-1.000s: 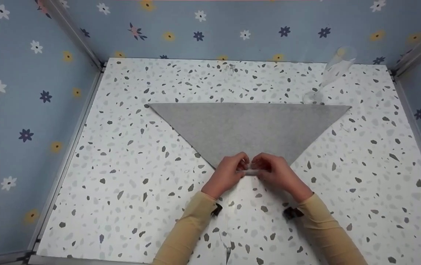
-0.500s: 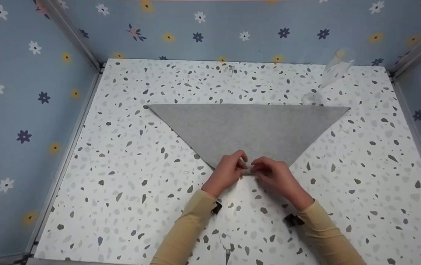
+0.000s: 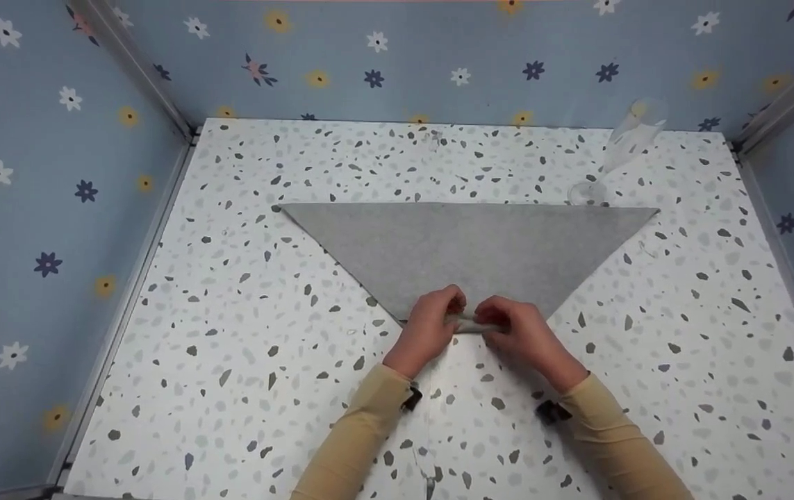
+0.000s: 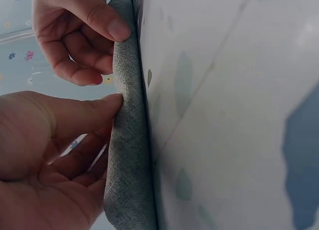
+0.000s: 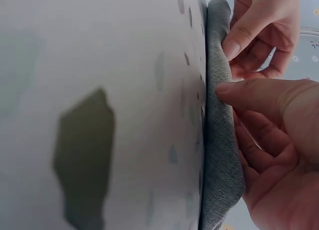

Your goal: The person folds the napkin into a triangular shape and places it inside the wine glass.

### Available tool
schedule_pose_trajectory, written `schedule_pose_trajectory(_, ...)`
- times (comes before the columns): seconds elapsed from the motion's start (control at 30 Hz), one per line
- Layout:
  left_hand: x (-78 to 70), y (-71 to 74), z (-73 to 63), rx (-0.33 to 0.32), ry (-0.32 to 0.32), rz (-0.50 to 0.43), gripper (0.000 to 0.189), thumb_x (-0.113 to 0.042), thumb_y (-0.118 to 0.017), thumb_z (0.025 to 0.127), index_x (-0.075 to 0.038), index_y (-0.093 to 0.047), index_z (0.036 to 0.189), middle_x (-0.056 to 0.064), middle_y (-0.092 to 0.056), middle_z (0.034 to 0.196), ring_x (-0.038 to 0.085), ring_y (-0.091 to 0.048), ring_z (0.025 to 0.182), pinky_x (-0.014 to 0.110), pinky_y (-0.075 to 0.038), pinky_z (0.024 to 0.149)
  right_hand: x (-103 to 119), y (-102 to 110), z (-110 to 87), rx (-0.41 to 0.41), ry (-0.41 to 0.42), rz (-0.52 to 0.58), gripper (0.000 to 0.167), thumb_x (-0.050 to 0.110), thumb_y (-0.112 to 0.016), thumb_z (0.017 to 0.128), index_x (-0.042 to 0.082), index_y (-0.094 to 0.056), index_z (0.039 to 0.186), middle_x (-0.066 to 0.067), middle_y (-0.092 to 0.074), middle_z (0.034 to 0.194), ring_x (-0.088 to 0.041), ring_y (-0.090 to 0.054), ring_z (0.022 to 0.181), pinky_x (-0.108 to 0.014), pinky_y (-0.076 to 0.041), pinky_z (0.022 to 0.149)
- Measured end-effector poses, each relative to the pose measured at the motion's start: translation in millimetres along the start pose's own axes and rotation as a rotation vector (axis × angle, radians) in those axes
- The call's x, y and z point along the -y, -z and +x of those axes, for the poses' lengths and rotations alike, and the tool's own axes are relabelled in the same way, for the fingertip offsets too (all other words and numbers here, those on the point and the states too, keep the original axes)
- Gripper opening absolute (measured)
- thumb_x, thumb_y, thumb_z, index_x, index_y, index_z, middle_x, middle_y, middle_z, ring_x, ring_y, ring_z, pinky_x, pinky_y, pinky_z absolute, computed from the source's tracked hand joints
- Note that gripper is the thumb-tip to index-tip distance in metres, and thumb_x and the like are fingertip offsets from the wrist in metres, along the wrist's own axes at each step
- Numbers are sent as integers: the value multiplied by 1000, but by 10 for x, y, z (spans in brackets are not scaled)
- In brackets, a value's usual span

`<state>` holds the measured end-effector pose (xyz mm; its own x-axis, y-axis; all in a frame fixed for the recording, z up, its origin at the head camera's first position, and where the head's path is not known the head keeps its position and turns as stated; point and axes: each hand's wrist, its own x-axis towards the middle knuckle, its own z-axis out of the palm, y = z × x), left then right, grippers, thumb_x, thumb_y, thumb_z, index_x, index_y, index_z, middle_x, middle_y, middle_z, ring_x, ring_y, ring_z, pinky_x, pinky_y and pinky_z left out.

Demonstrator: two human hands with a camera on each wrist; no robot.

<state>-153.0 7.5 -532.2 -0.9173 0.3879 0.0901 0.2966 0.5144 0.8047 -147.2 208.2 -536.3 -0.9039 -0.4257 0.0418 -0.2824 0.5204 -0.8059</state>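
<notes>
A grey cloth napkin (image 3: 469, 250) lies on the table as a triangle, its long straight side away from me. Its near end is turned up into a small roll (image 3: 469, 325). On the left part of that roll my left hand (image 3: 426, 330) pinches the cloth between thumb and curled fingers. My right hand (image 3: 523, 337) does the same on the right, a short gap away. In the left wrist view the left thumb presses the rolled edge (image 4: 130, 135); the right wrist view shows the right thumb on the roll (image 5: 222, 135). Fingertips behind the roll are partly hidden.
A clear stemmed glass (image 3: 633, 139) stands at the back right, its base close to the napkin's far edge. The speckled white table (image 3: 230, 389) is bounded by flower-patterned blue walls (image 3: 424, 55) at the back and both sides.
Both hands stay at the near end of the napkin. Their fingers have shifted slightly along the roll, which looks a little thicker between them. The head view has tilted slightly.
</notes>
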Motion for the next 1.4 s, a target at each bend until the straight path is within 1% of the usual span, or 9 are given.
schedule_pose_trajectory(0.1, 6, 0, -15, 29, -36, -71, 29, 12, -67, 79, -6, -60, 100, 4, -65, 96, 15, -61, 92, 28, -49, 82, -2, 3, 7, -4, -4, -5, 25, -5, -71, 81, 10, -67, 101, 2, -69, 93, -10, -64, 86, -32, -53, 76)
schedule_pose_trajectory(0.2, 15, 4, -17, 67, -42, -126, 31, 10, -70, 78, -7, -60, 102, 4, -66, 98, 14, -61, 93, 27, -49, 81, 7, 17, 32, 0, -9, -4, 23, -3, -71, 82, 10, -66, 101, 2, -69, 92, -9, -65, 84, -32, -53, 75)
schedule_pose_trajectory(0.37, 18, 2, -10, 83, -20, -64, 35, 10, -70, 79, -9, -59, 107, 3, -66, 100, 13, -61, 93, 24, -49, 80, 27, 33, 73, 18, -30, -17, 22, -2, -70, 84, 10, -66, 102, 2, -68, 92, -8, -64, 83, -31, -53, 73)
schedule_pose_trajectory(0.6, 19, -15, -24, 86, -11, 16, 32, 10, -67, 80, -10, -58, 105, 2, -65, 94, 14, -61, 86, 25, -49, 75, 25, 27, 74, 30, -43, -14, 21, -2, -69, 84, 10, -66, 101, 1, -68, 90, -10, -64, 80, -32, -53, 71)
schedule_pose_trajectory(0.73, 21, -7, -31, 99, -13, -4, 32, 10, -68, 80, -8, -58, 105, 2, -66, 91, 13, -63, 84, 23, -50, 75, 14, 39, 70, 54, -52, -7, 21, -2, -69, 83, 10, -67, 99, 2, -67, 88, -10, -63, 80, -32, -53, 71)
schedule_pose_trajectory(0.9, 23, -5, -25, 122, 1, -77, 32, 10, -66, 83, -7, -57, 108, 4, -66, 92, 11, -64, 86, 23, -50, 74, -8, 61, 55, 75, -51, 25, 20, -1, -69, 84, 9, -66, 101, 2, -66, 89, -11, -63, 82, -33, -53, 73)
schedule_pose_trajectory(1.07, 22, 0, -5, 121, -13, -96, 31, 11, -60, 86, -8, -58, 111, 4, -67, 92, 11, -64, 88, 24, -49, 75, -11, 54, 32, 38, -40, 25, 21, 1, -69, 86, 8, -66, 105, -1, -67, 93, -11, -63, 84, -33, -52, 75)
schedule_pose_trajectory(1.27, 18, 9, 1, 115, 0, -110, 29, 9, -57, 89, -7, -59, 113, 5, -68, 93, 12, -63, 86, 25, -49, 72, 45, 20, -30, -57, 51, -64, 26, -1, -71, 83, 9, -65, 107, -2, -65, 97, -14, -62, 88, -35, -52, 75)
schedule_pose_trajectory(1.4, 19, 11, 12, 85, 15, -94, 26, 8, -58, 89, -7, -61, 111, 5, -70, 92, 13, -65, 87, 27, -51, 74, 76, 10, -62, -66, 121, -83, 30, -4, -72, 81, 8, -65, 108, -3, -64, 99, -16, -61, 88, -37, -52, 75)
